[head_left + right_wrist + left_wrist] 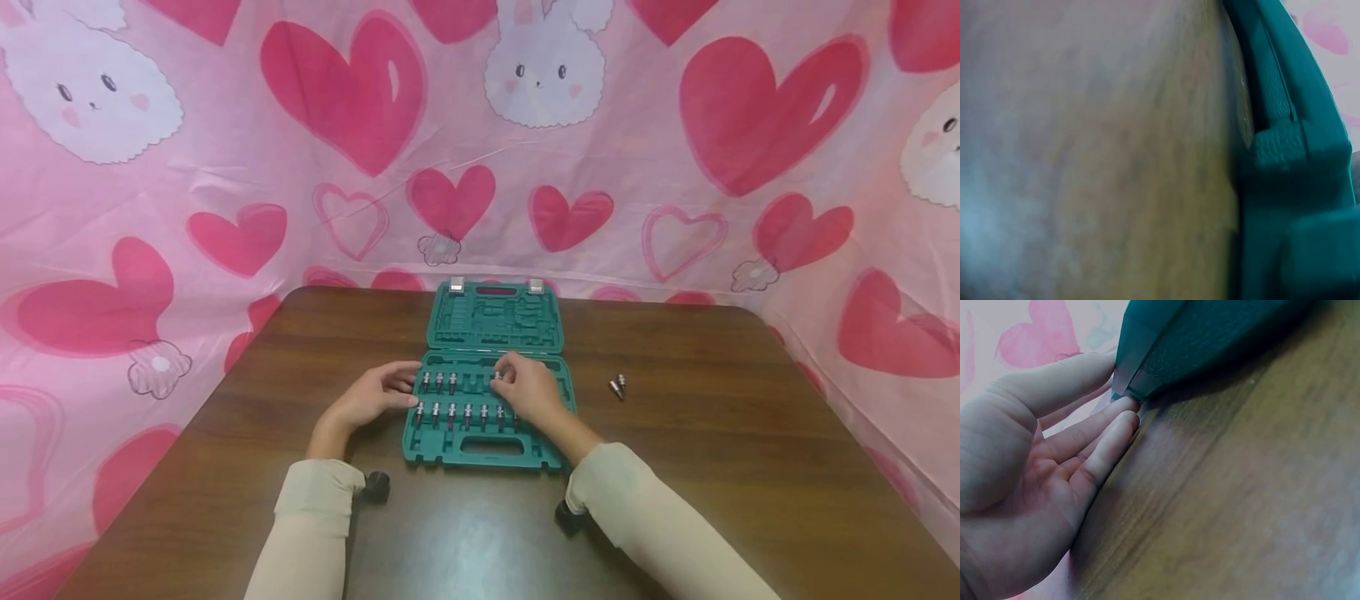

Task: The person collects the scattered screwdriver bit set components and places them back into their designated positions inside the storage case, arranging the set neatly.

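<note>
A green plastic tool case [491,459] lies unfolded on the table, its lid tipped back. Three bit sockets [438,382] sit at the left of its upper row, and several more bit sockets [467,415] fill the lower row. My right hand [528,390] is over the right half of the tray, pinching a small silver bit socket [497,376] at the upper row; the fingers partly hide it. At the case's left edge, my left hand [375,396] rests with thumb and fingers extended. In the left wrist view its fingertips [1124,419] touch the green side wall.
Two loose bit sockets [621,382] lie together on the brown wooden table [697,433], right of the case. The upright lid [495,321] has molded recesses and two pale latches. A pink curtain [630,150] with hearts and rabbits hangs behind and around the table.
</note>
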Available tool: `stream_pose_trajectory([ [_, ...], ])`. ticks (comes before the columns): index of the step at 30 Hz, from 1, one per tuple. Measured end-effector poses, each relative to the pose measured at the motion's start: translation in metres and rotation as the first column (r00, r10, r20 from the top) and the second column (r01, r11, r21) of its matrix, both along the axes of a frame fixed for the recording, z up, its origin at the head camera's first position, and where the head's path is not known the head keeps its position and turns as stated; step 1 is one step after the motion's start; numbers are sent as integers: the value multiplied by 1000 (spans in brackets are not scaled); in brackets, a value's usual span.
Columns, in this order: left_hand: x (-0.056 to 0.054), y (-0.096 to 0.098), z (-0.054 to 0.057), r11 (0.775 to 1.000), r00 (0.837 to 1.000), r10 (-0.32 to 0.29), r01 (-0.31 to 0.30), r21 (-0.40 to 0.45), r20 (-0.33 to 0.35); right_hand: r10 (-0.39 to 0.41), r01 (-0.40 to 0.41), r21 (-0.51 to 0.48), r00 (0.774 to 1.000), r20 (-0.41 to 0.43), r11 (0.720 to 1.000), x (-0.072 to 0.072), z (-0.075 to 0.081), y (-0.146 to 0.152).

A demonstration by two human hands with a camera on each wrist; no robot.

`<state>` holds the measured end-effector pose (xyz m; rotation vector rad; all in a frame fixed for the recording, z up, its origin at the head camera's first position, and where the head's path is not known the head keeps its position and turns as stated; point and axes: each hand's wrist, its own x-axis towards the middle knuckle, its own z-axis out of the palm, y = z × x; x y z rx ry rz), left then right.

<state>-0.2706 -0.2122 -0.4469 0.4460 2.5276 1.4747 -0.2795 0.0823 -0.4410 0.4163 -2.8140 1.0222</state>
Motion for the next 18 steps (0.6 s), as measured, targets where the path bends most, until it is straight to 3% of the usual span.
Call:
stream_pose_trajectory([
  [13, 1, -1, 1, 1000, 1000, 0, 0, 10, 14, -16, 14, 31, 998, 55, 999, -5, 3, -6],
  [18, 0, 1, 1, 1000, 1000, 0, 0, 7, 11, -29, 28, 40, 999, 39, 999, -6, 4, -7],
])
